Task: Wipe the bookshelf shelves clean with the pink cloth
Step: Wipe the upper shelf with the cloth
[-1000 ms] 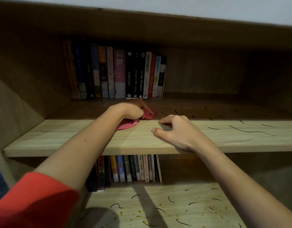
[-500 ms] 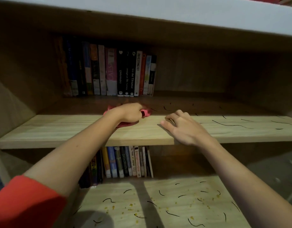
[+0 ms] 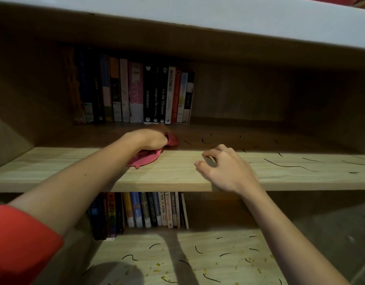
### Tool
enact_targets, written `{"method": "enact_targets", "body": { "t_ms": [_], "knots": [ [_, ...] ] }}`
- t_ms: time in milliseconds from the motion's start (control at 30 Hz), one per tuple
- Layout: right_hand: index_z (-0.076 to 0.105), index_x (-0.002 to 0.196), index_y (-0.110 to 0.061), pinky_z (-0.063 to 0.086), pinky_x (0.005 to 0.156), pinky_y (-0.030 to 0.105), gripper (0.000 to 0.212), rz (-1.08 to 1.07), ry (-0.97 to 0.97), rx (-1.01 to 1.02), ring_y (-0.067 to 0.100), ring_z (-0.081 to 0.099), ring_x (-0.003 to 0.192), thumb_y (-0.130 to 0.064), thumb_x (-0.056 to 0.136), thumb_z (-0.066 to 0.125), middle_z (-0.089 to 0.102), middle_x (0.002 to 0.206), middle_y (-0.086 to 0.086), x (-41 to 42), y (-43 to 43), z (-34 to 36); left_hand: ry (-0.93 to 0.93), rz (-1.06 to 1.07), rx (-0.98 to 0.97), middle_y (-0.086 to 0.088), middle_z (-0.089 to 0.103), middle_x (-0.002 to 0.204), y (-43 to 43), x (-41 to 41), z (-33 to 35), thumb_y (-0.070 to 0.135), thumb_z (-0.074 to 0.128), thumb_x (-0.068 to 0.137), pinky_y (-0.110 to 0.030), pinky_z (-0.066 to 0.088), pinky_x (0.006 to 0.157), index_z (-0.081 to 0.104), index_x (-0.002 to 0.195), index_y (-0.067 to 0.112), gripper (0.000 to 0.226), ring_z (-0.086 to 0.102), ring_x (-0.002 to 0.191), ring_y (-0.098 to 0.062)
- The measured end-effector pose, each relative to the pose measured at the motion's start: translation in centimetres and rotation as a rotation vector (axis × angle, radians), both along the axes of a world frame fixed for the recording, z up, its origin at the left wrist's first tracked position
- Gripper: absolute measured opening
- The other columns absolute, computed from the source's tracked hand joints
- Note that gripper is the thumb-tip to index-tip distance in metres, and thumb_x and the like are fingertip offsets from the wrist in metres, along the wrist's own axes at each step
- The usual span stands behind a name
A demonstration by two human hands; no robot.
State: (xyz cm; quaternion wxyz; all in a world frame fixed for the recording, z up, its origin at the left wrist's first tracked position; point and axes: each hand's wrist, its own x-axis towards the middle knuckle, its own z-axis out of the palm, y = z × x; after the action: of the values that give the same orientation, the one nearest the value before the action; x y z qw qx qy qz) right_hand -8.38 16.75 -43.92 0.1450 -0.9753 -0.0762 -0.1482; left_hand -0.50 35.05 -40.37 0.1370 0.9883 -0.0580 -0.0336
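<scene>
While the pink cloth lies bunched on the middle shelf, just left of the frame's centre, the left hand grips it. The fingers are curled over the wad, so one lump pokes out past the knuckles toward the back and a flap trails toward the front edge. Right of centre, the right hand rests on the same board, near the cloth but apart from it. Its fingers are bent and loosely spread, the tips touch the wood, and it holds nothing.

Thin dark strands lie scattered over the shelf to the right of both hands, some in the shadowed strip at the back. A row of books stands behind the cloth in the upper middle of the frame.

The step in hand looks like a sweep rightward into that litter. It would go better with the cloth opened flatter under the palm, since a tight wad covers little and tends to roll strands along. Overlapping strokes from the back edge forward should gather the strands into one heap. The free hand could cup at the front edge to catch them.

Flicking them off would only add to the lower shelf at the bottom, which already carries strands and yellowish crumbs.
</scene>
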Motion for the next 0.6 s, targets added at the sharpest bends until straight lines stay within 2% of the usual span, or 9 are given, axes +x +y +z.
{"method": "enact_targets", "body": {
  "t_ms": [67, 167, 267, 367, 500, 533, 600],
  "knots": [
    [0.052, 0.129, -0.026, 0.04, 0.088, 0.036, 0.051, 0.001, -0.004, 0.013, 0.016, 0.04, 0.121, -0.056, 0.088, 0.043, 0.044, 0.133, -0.003, 0.0, 0.0, 0.0, -0.014, 0.004, -0.066, -0.004, 0.055, 0.092, -0.8, 0.5, 0.0, 0.035, 0.033, 0.101, -0.026, 0.038, 0.066, 0.054, 0.103, 0.019, 0.026, 0.052, 0.078, -0.018],
    [0.056, 0.123, -0.024, 0.039, 0.085, 0.036, 0.048, 0.006, -0.002, 0.026, 0.016, 0.04, 0.119, -0.055, 0.088, 0.045, 0.046, 0.13, -0.003, 0.0, -0.1, 0.0, -0.067, -0.06, -0.123, -0.011, 0.056, 0.124, -2.1, 1.1, -0.1, 0.024, 0.035, 0.102, -0.028, 0.04, 0.092, 0.054, 0.127, 0.01, 0.034, 0.054, 0.109, -0.024],
    [0.057, 0.119, -0.024, 0.04, 0.083, 0.036, 0.046, 0.008, -0.001, 0.036, 0.015, 0.041, 0.117, -0.055, 0.087, 0.045, 0.046, 0.128, -0.003, -0.1, -0.1, 0.1, -0.04, -0.199, -0.166, -0.001, 0.046, 0.141, -2.0, 0.9, -0.1, 0.012, 0.037, 0.099, -0.027, 0.031, 0.108, 0.056, 0.13, 0.02, 0.037, 0.044, 0.127, -0.021],
    [0.056, 0.122, -0.025, 0.04, 0.084, 0.036, 0.048, 0.007, -0.001, 0.041, 0.015, 0.04, 0.117, -0.056, 0.087, 0.044, 0.045, 0.129, -0.004, 0.0, -0.3, 0.0, -0.048, -0.215, -0.157, -0.001, 0.046, 0.142, -1.6, 1.1, 0.3, 0.002, 0.037, 0.096, -0.026, 0.031, 0.106, 0.058, 0.127, 0.022, 0.043, 0.043, 0.128, -0.019],
    [0.055, 0.123, -0.025, 0.041, 0.086, 0.037, 0.049, 0.008, -0.007, 0.044, 0.015, 0.041, 0.117, -0.056, 0.087, 0.044, 0.046, 0.127, -0.005, 0.0, -0.2, 0.0, -0.098, -0.19, -0.195, 0.002, 0.054, 0.135, -2.6, 2.4, 0.4, -0.001, 0.035, 0.094, -0.027, 0.033, 0.108, 0.063, 0.122, 0.02, 0.044, 0.045, 0.127, -0.017],
    [0.055, 0.123, -0.025, 0.041, 0.085, 0.036, 0.049, 0.008, -0.005, 0.046, 0.015, 0.041, 0.117, -0.056, 0.087, 0.044, 0.046, 0.127, -0.005, 0.0, -0.2, 0.0, -0.09, -0.204, -0.204, 0.005, 0.055, 0.132, -2.9, 2.4, 0.3, -0.002, 0.035, 0.094, -0.025, 0.034, 0.107, 0.063, 0.121, 0.02, 0.045, 0.046, 0.125, -0.015],
    [0.055, 0.123, -0.025, 0.039, 0.082, 0.035, 0.049, 0.01, -0.004, 0.044, 0.015, 0.041, 0.117, -0.055, 0.087, 0.044, 0.046, 0.127, -0.005, 0.1, -0.2, 0.1, -0.078, -0.246, -0.183, 0.01, 0.052, 0.126, -3.0, 1.7, 0.4, -0.005, 0.033, 0.093, -0.019, 0.036, 0.095, 0.063, 0.121, 0.021, 0.048, 0.047, 0.116, -0.012]
  ]
}}
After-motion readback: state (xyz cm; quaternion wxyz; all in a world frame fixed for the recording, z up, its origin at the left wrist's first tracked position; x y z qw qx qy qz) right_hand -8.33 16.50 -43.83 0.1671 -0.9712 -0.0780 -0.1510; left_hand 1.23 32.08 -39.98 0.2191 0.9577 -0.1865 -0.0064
